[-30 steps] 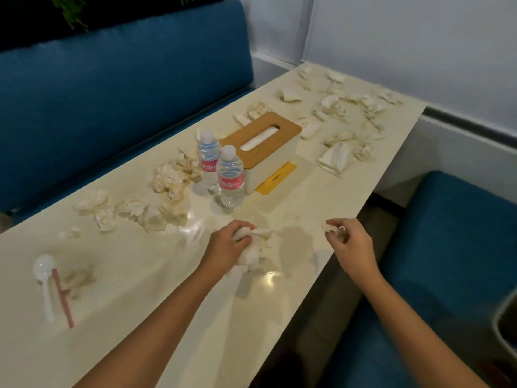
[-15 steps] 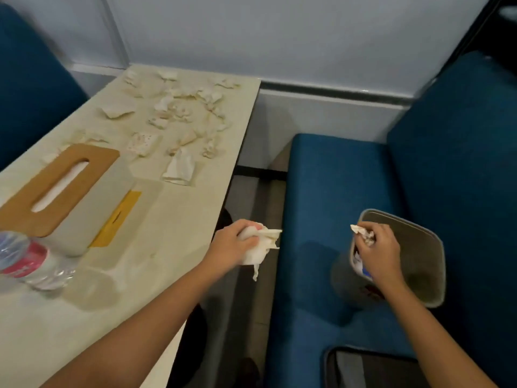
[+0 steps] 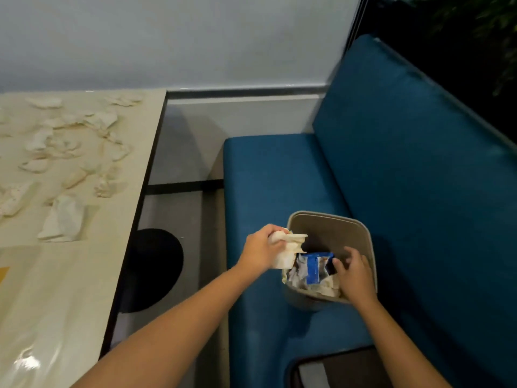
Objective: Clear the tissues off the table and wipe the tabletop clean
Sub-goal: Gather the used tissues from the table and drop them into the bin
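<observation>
My left hand grips a bunch of white tissues just at the left rim of a beige waste bin standing on the blue bench seat. Over the bin's opening, my right hand has its fingers spread and holds nothing. Inside the bin lie crumpled tissues and a blue and white wrapper. The cream table on the left carries several crumpled tissues toward its far end.
The blue bench with its tall backrest fills the right side. A black round table base sits on the floor between table and bench. A dark-rimmed object lies on the seat near me.
The view swung right from the table to the bench. My left hand carried its tissues to the bin's rim. My right hand let its small tissue go over the bin and opened.
</observation>
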